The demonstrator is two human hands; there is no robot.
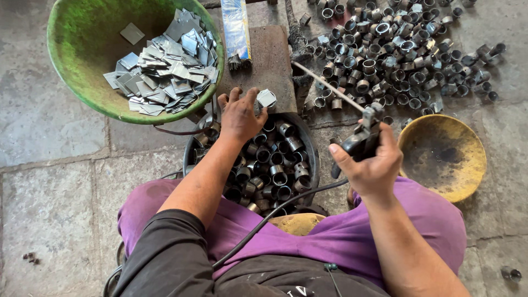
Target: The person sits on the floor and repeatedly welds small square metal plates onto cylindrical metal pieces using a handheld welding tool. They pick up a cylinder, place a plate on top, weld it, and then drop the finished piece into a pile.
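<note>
My left hand (240, 116) reaches over a dark bowl (311, 144) of short metal tube rings and pinches a small square metal plate (266, 99) set on a ring, against a worn block (268, 60). My right hand (372, 165) grips a black welding electrode holder (360, 138). A thin rod (324, 84) sticks out of the holder up and left, toward the block's right edge. A black cable (275, 215) runs from the holder down across my purple trousers.
A green basin (71, 60) at the upper left holds several flat square metal plates. A large heap of finished rings (396, 49) covers the stone floor at the upper right. A yellow rusty dish (443, 157) lies at the right.
</note>
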